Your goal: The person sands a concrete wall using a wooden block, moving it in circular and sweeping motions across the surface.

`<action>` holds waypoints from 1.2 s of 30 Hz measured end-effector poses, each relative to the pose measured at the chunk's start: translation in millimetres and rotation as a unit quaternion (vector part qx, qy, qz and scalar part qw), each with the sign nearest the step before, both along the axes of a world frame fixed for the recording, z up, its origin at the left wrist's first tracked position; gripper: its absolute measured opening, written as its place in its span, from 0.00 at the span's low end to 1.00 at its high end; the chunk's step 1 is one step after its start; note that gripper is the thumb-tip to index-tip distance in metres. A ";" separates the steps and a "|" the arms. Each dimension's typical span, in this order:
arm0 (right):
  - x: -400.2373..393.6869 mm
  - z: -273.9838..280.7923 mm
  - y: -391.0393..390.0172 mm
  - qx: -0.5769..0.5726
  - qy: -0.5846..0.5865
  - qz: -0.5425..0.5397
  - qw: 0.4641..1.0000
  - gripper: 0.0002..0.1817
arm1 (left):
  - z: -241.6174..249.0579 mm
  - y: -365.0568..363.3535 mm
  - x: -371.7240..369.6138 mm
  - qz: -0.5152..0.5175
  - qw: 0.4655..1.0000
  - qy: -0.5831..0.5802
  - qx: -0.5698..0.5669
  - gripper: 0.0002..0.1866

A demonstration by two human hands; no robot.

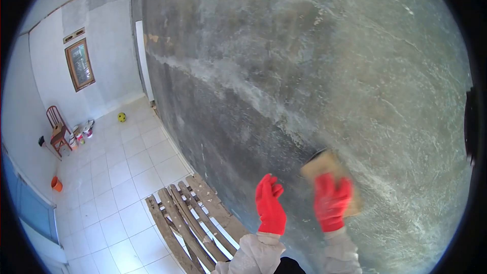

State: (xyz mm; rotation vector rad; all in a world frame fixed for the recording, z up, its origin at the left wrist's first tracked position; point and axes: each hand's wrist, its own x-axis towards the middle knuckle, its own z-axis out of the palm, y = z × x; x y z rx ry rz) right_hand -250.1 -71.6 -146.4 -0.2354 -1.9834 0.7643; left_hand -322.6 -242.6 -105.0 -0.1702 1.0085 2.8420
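My right hand (pixel 332 202), in a red rubber glove, is closed on a flat tan rectangular pad (pixel 327 163) with a dark far edge. The pad lies against the grey plastered wall (pixel 284 86); motion blurs it and the hand, so its exact kind does not show. My left hand (pixel 270 204), also red-gloved, is raised close to the wall, left of the pad. Its fingers are loosely curled and apart, with nothing visible in them. Pale scuffed streaks run across the wall's darker plaster around both hands.
Below left stands a slatted wooden platform (pixel 195 218) beside the wall. White floor tiles (pixel 114 228) stretch to the far wall. A chair (pixel 59 131), several paint containers (pixel 81 134), a yellow ball (pixel 122 117) and an orange bucket (pixel 57 184) stand farther off.
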 end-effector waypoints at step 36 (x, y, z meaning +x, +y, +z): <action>-133.8 20.2 -38.6 -0.008 -0.110 0.245 0.963 0.29 | 39.0 -32.1 1.3 -0.032 0.998 -0.056 0.010 0.13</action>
